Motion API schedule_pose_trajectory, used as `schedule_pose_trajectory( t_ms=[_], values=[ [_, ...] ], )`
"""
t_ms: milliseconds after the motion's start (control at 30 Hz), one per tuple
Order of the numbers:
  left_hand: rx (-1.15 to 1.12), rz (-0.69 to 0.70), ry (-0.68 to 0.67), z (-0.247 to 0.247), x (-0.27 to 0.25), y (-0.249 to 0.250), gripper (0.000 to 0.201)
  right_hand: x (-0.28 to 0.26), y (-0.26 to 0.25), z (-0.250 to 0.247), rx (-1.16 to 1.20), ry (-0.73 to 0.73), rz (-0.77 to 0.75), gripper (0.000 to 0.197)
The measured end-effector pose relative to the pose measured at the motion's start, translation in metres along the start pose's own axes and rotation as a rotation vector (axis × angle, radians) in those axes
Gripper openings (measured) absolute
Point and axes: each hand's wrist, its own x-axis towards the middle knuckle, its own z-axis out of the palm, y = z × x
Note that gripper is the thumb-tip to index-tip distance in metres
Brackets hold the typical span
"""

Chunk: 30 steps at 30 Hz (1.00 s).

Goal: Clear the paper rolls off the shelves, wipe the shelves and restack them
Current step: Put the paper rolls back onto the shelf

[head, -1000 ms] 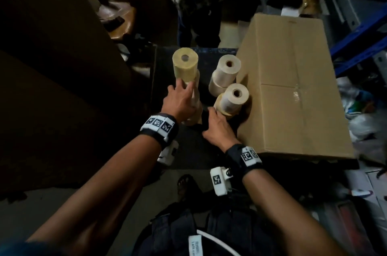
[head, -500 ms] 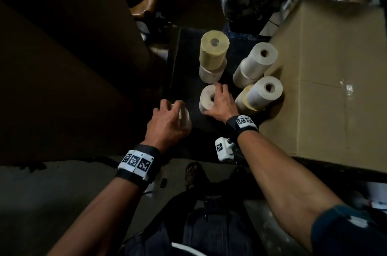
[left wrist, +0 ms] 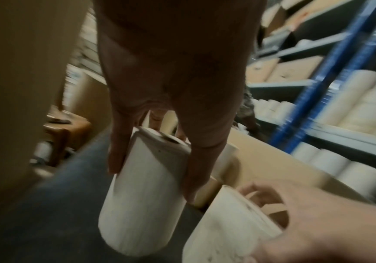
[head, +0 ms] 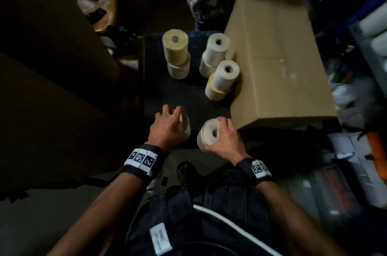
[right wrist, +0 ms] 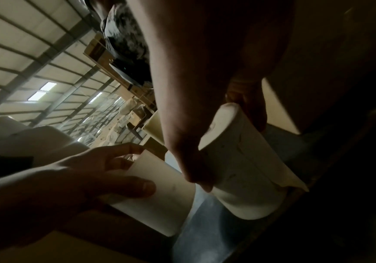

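Now, gripping one paper roll in each hand, just above the near edge of the dark surface [head: 159, 92]. Left hand [head: 167, 128] wrapped over a white roll [head: 185, 128] from its top end; right hand [head: 226, 140] clasping a cream roll [head: 207, 136], tilted, core hole showing. Best carried upright, fingers well down the sides, clear of the three two-high stacks [head: 222, 79] standing farther off, beside the cardboard box [head: 278, 63] at right. Rolls pale, dusty, tightly wound.

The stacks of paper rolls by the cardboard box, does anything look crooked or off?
Yes. The stack nearest the cardboard box is askew: its white top roll sits shifted off the yellowish roll beneath, towards the box. The other stacks look only slightly offset.
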Motion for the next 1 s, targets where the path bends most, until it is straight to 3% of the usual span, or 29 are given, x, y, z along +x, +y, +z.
schedule_pose_trajectory(
  t_ms=[267, 533, 733, 1000],
  values=[
    [0.105, 0.137, -0.078, 0.065, -0.041, 0.064, 0.085, -0.09, 0.083, -0.004, 0.091, 0.163, 0.054, 0.104],
    [0.151, 0.173, -0.037, 0.08, -0.068, 0.098, 0.081, -0.126, 0.112, -0.019, 0.134, 0.242, 0.064, 0.1],
    [0.193, 0.278, -0.022, 0.087, -0.099, 0.144, 0.084, -0.172, 0.152, -0.061, 0.089, 0.325, 0.096, 0.099],
    [0.226, 0.519, 0.016, 0.102, -0.114, 0.255, 0.087, -0.23, 0.219, -0.139, 0.072, 0.499, 0.208, 0.098]
  ],
)
